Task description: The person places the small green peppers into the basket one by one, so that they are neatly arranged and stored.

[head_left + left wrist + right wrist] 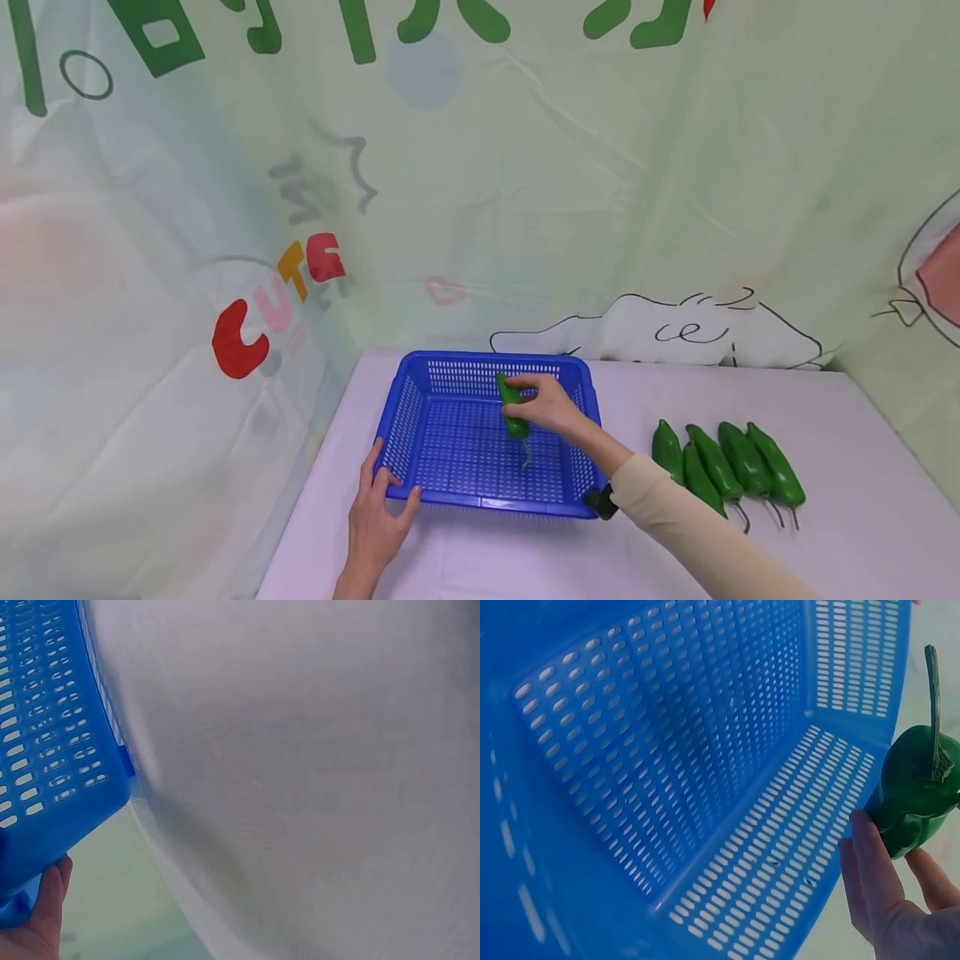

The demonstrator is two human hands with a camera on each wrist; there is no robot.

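A green pepper [513, 423] with a long thin stem is pinched between the thumb and fingers of my right hand [553, 407]. It hangs over the inside of a blue plastic basket [457, 454], stem end down in the head view. In the right wrist view the pepper [909, 784] shows its stem end, and the basket floor [690, 742] beside it is bare. My left hand [377, 518] grips the basket's near left corner, fingers over the rim. The left wrist view shows only part of that hand [41, 922] at the slotted basket wall [52, 750].
Several green peppers [738, 458] lie side by side on the white table cloth [847, 433], right of the basket; my right sleeve [690, 533] passes close to them. A printed fabric backdrop [525, 208] rises behind and to the left of the table.
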